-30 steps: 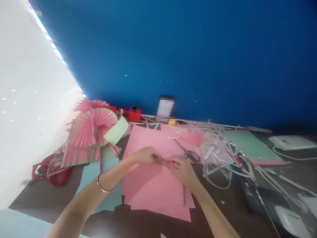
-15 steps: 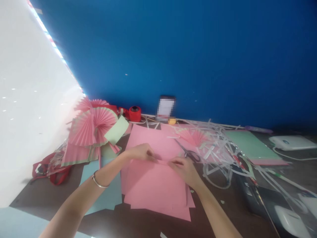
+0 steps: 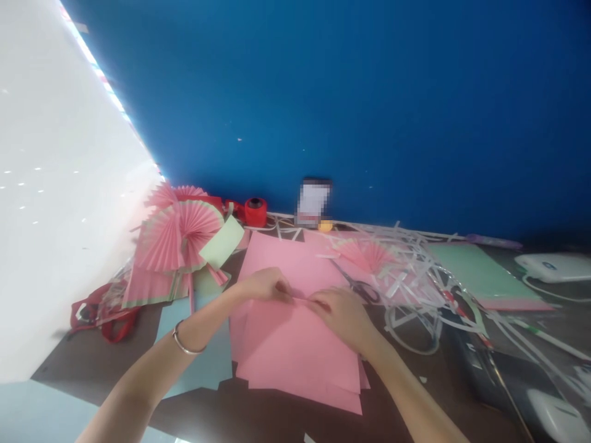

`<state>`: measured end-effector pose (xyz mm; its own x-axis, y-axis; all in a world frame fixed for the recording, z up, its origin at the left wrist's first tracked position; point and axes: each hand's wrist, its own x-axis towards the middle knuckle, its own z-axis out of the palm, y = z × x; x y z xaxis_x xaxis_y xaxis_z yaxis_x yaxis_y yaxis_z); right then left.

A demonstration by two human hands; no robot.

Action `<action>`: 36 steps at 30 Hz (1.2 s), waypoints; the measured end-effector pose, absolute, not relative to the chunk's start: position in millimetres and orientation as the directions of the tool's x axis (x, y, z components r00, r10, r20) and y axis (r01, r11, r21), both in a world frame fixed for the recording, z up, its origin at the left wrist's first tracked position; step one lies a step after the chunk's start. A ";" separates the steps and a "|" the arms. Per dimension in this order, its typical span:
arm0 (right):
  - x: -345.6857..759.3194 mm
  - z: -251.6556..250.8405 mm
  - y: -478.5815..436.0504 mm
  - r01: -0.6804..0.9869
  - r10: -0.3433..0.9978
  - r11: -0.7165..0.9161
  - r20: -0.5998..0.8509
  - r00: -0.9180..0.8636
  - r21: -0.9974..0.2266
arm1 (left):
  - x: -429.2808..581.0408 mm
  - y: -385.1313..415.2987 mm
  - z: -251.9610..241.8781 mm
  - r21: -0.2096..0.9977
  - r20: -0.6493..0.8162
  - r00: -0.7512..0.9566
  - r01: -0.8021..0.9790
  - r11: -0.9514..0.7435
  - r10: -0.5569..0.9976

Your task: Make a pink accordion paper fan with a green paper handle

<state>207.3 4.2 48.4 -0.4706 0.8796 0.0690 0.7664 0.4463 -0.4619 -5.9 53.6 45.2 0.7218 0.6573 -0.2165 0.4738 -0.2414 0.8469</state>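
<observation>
Several sheets of pink paper [image 3: 300, 363] lie stacked and a little fanned out in front of me. Near the middle of the stack, my left hand [image 3: 268, 285] is closed with its fingertips pinching the folded edge of a pink sheet. Just to its right, my right hand [image 3: 339, 311] pinches the same narrow fold between thumb and fingers. The fingertips of both hands almost meet along the fold. Scissors [image 3: 357, 286] lie beyond my right hand, partly hidden by it.
Pleated pink fans with green edges [image 3: 184, 234] stand at the left, beside a red tape roll [image 3: 255, 212]. Tangled white paper strips [image 3: 410, 277] and green sheets [image 3: 484, 274] spread rightward. A phone-like screen [image 3: 313, 202] leans against the blue wall [image 3: 323, 92].
My right hand has slid slightly left along the fold, closer to my left hand. My left hand stays nearly in place. The whole view has shifted a little.
</observation>
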 end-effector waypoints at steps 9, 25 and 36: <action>191.2 65.3 12.2 0.808 0.838 0.515 -0.028 -0.544 -0.287 | -7.4 54.0 34.4 0.833 -0.256 0.693 0.512 -0.210 0.674; 190.1 51.3 23.2 0.668 0.922 0.218 -0.074 -0.381 -0.712 | -20.9 65.0 41.2 0.915 -0.259 0.555 0.402 0.018 0.791; 186.7 46.0 22.4 0.623 0.964 0.167 -0.007 -0.267 -0.764 | -12.8 60.5 24.3 0.931 -0.358 0.274 0.180 0.318 0.893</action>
